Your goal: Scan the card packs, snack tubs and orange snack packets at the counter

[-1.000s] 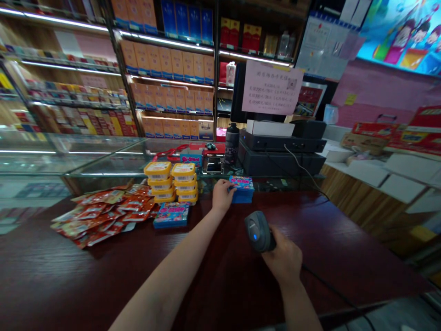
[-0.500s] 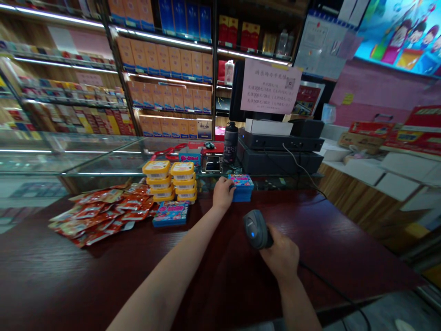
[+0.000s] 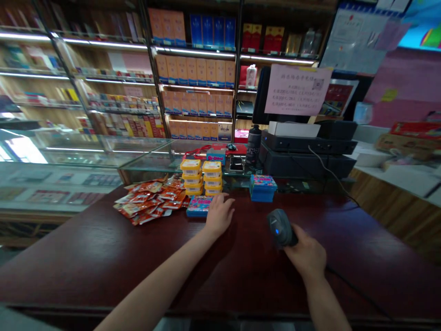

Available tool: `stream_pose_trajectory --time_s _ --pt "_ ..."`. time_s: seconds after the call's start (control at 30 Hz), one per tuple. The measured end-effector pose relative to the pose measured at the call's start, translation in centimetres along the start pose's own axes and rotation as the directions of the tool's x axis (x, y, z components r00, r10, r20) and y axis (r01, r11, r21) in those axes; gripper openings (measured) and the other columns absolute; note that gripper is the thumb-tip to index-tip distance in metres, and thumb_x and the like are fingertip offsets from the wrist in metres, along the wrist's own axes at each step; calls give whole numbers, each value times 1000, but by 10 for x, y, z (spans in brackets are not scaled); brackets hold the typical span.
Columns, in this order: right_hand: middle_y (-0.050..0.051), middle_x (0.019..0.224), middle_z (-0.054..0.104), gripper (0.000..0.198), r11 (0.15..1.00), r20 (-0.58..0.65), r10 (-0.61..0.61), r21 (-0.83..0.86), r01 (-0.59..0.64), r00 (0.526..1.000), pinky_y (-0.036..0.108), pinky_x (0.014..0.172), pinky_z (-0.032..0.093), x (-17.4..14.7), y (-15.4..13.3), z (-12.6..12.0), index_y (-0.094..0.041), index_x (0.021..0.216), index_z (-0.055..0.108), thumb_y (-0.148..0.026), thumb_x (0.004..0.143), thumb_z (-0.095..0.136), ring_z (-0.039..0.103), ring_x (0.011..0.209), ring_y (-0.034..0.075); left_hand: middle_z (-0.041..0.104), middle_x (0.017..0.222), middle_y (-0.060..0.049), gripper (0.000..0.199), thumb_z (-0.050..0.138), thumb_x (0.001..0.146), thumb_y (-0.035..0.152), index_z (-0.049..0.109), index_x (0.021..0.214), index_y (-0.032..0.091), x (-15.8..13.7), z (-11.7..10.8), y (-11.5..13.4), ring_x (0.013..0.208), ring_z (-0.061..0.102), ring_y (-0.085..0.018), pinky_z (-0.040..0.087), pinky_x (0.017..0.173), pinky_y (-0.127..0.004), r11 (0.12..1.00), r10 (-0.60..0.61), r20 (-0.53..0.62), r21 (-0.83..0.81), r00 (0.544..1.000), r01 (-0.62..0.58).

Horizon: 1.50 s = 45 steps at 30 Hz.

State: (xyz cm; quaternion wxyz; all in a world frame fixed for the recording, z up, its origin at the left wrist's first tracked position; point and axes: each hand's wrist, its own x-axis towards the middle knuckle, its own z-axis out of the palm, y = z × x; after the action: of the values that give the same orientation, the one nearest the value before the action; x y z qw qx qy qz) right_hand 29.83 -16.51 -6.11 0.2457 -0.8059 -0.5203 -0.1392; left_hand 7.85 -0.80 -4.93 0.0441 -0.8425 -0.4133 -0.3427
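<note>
the left hand [image 3: 219, 215] has its fingers loosely spread; whether they touch the blue pack [image 3: 197, 207] is hard to tell. the right hand [image 3: 308, 253] keeps its fingers curled round the grip of a dark scanner [image 3: 279, 227] with a blue light. the pack, pink-lettered on top, lies flat on the worktop [image 3: 248, 271], its right end behind the left fingertips.
</note>
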Motion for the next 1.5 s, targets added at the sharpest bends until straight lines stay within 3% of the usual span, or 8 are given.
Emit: stream_pose_trajectory --time_s 0.53,0.8,1.0,1.2,1.27,1.33,1.43,1.5 --pt "5 74 71 34 994 18 15 -112 -13 1000 29 55 32 -4 4 7 -24 111 64 -38 79 62 66 65 25 51 136 -19 49 53 83 18 51 132 15 -33 -6 -27 130 42 -33 11 113 -59 924 -286 36 276 958 266" --pt "4 73 70 34 991 39 25 -134 -19 999 30 55 31 -3 4 8 -25 111 65 -39 80 62 65 66 26 66 113 -9 33 43 89 12 65 111 22 -32 -17 -21 112 53 -28 15 112 -61 959 -80 19 276 997 71" --pt "4 74 70 35 996 26 28 -90 -25 999 28 56 31 -3 3 5 -24 111 65 -36 78 64 65 66 24 63 116 -8 26 49 91 21 65 110 28 -28 -28 -21 106 54 -24 41 95 -43 962 166 -41 226 985 -153" --pt "4 77 71 30 1000 11 -2 -24 2 1000 27 57 32 -2 1 3 -24 107 66 -34 78 62 64 65 21 63 98 -7 17 51 87 16 64 97 21 -5 -24 -11 92 58 -20 49 83 -36 974 -2 -120 -225 993 -26" --pt "4 77 71 31 1000 -1 -19 -16 19 1000 27 57 32 -1 1 2 -22 107 66 -33 78 61 64 65 21 60 85 -4 6 55 85 22 60 87 19 6 -12 -5 84 60 -18 52 80 -36 836 -217 -96 -531 971 135" --pt "5 80 72 32 999 -22 -47 2 47 999 27 57 32 -1 2 3 -22 108 66 -31 78 59 65 66 21 57 78 0 12 58 82 29 53 84 18 16 4 2 73 61 -16 56 73 -37 525 -414 44 -805 909 278" --pt "5 85 73 32 993 -42 -109 41 111 993 27 59 35 -1 4 5 -22 107 66 -29 78 55 67 71 22 60 91 -1 29 66 77 34 49 93 18 24 28 10 71 64 -13 58 73 -41 74 -475 235 -950 848 304" --pt "5 89 74 32 984 -48 -161 66 164 986 28 61 38 -1 5 7 -21 106 65 -28 78 52 68 74 22 61 100 -4 39 70 74 34 48 101 18 25 41 12 75 66 -13 58 79 -43 -46 -472 263 -960 841 275"
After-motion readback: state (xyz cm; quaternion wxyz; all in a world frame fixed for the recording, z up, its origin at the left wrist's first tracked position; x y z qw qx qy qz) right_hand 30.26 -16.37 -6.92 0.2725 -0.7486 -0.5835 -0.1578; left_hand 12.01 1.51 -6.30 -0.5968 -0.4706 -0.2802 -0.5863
